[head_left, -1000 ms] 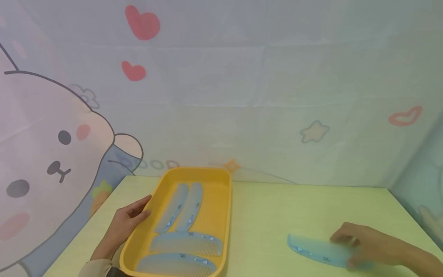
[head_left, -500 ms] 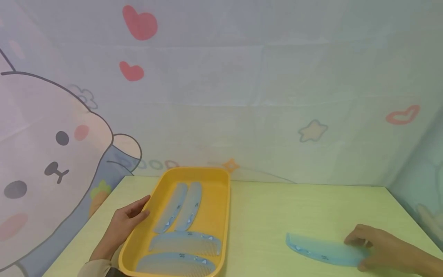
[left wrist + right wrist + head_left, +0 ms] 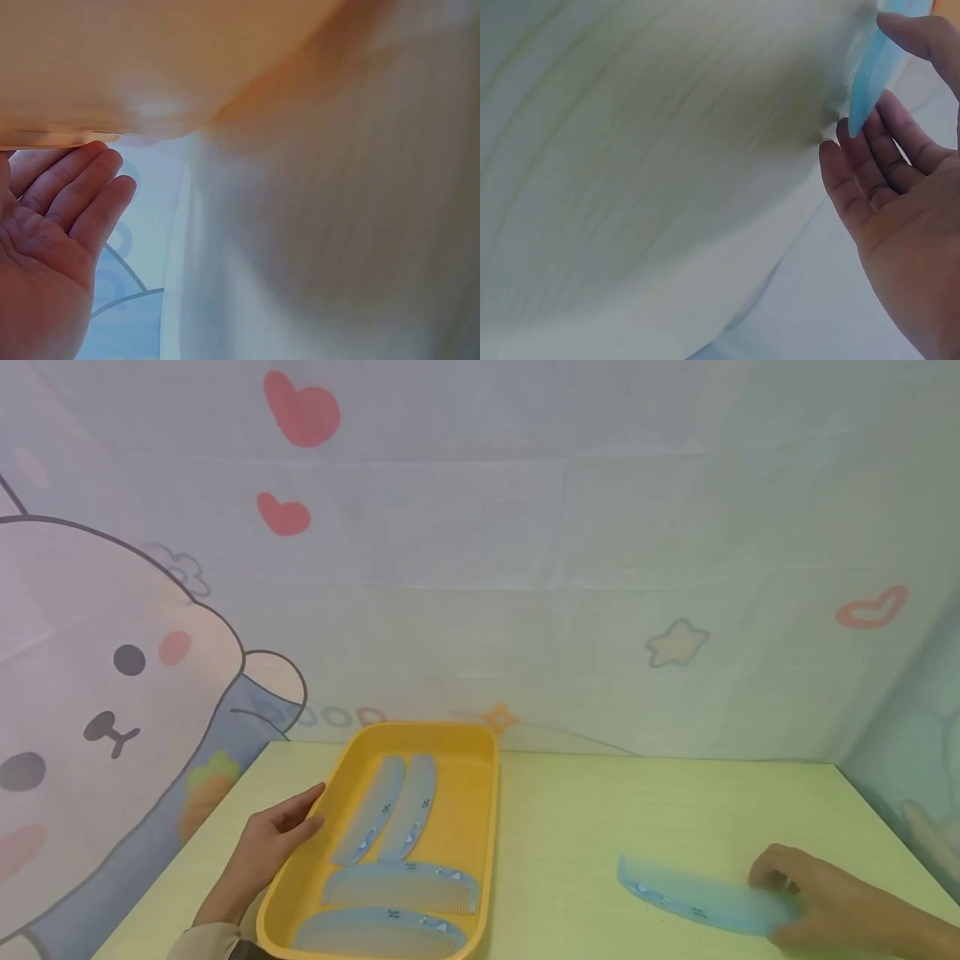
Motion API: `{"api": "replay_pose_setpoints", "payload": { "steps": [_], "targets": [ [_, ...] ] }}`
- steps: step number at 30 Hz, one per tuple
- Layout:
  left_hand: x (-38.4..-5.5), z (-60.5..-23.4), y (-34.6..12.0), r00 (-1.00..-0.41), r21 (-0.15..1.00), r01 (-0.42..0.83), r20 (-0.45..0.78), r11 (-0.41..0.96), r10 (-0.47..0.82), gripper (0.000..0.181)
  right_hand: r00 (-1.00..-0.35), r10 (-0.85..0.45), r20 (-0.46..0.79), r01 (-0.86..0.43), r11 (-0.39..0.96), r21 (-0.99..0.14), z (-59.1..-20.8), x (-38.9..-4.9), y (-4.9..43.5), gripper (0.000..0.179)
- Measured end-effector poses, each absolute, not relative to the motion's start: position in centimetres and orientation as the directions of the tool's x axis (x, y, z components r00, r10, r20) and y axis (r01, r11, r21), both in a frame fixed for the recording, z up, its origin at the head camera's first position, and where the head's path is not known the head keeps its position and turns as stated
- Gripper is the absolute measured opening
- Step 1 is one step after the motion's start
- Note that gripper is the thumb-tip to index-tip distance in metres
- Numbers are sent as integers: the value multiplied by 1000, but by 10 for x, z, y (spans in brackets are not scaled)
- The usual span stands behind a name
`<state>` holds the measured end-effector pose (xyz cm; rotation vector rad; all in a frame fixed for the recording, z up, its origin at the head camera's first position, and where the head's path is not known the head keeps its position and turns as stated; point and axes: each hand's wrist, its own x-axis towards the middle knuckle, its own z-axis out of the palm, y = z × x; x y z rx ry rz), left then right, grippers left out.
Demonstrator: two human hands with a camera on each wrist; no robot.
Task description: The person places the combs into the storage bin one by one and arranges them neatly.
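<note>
A yellow tray [image 3: 491,827] stands left of the middle in the head view, with several pale blue combs lying flat in it, such as the nearest comb [image 3: 382,927]. My left hand [image 3: 262,847] holds its left rim, thumb over the edge and fingers along the outside. In the left wrist view, the fingers [image 3: 86,180] reach up to the tray's side. At the right, my right hand [image 3: 832,902] pinches one end of another blue comb [image 3: 690,902]. The right wrist view has the thumb [image 3: 915,34] on one side of this comb and the fingers on the other.
The tray and the loose comb share a pale yellow-green table [image 3: 570,818]. Behind it hangs a printed cloth backdrop [image 3: 480,527] with hearts and a cartoon animal. The cloth continues along the right side of the table.
My right hand slid rightward to the comb's end. Since then the comb's free left end has risen slightly. The left hand and tray hold still.
</note>
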<state>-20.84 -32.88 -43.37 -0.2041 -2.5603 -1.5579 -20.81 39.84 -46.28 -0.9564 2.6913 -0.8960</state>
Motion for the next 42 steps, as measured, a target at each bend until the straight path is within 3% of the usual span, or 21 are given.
{"api": "replay_pose_setpoints", "payload": {
  "steps": [7, 15, 29, 36, 39, 42],
  "targets": [
    [-208, -434, -329, -984, 878, 175, 171, 445, 49, 58, -744, -653, 143, -622, 597, -507, -462, -213, 393, 40],
    [-208, -433, -328, -985, 886, 171, 167, 431, 48, 58, -715, -646, 268, -673, 532, -514, -462, -214, 390, 41],
    [-207, -433, -328, -987, 889, 157, 157, 431, 36, 57, -840, -455, 297, -516, 500, -695, -436, -212, 374, 41],
    [-208, -434, -329, -988, 889, 153, 152, 431, 37, 57, -889, -402, 220, -399, 443, -803, -430, -211, 365, 40],
    [-208, -433, -329, -988, 895, 152, 152, 419, 34, 57, -883, -421, 206, -411, 483, -773, -432, -214, 364, 41],
    [-208, -432, -329, -986, 893, 159, 161, 420, 32, 57, -852, -469, 233, -491, 559, -669, -436, -218, 364, 42]
  ]
}}
